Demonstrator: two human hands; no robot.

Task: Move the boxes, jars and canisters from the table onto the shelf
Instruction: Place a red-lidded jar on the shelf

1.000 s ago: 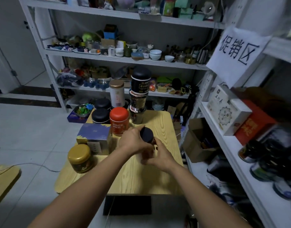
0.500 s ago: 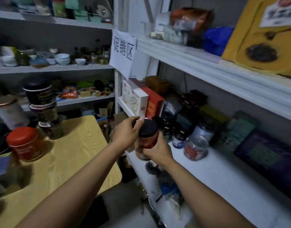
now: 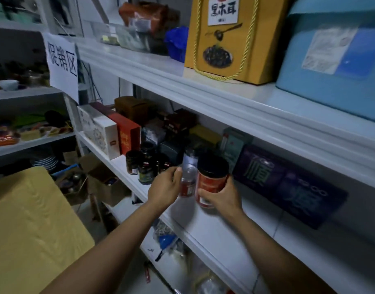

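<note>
While your right hand (image 3: 221, 198) wraps around the lower half of the red jar (image 3: 210, 183), that jar with its dark lid is held just above the white shelf (image 3: 214, 228), tilted a little toward you. Your fingers (image 3: 205, 201) curl across its label from below and the thumb side presses the far wall, so the grip is closed firmly on the jar. Your left hand (image 3: 165, 185) sits just beside it, fingers bent and touching a clear jar with a red label (image 3: 187, 179) that stands on the shelf; whether that hand truly grips the clear jar or only steadies it, you cannot tell from the blur. Behind the left hand, a cluster of small dark jars (image 3: 143, 162) stands on the same shelf, next to a white box (image 3: 103, 132) and a red box (image 3: 127, 134). A dark purple box (image 3: 288, 183) leans against the back wall to the right of the red jar. At lower left, the yellow table (image 3: 29, 230) lies well apart from both hands.
</note>
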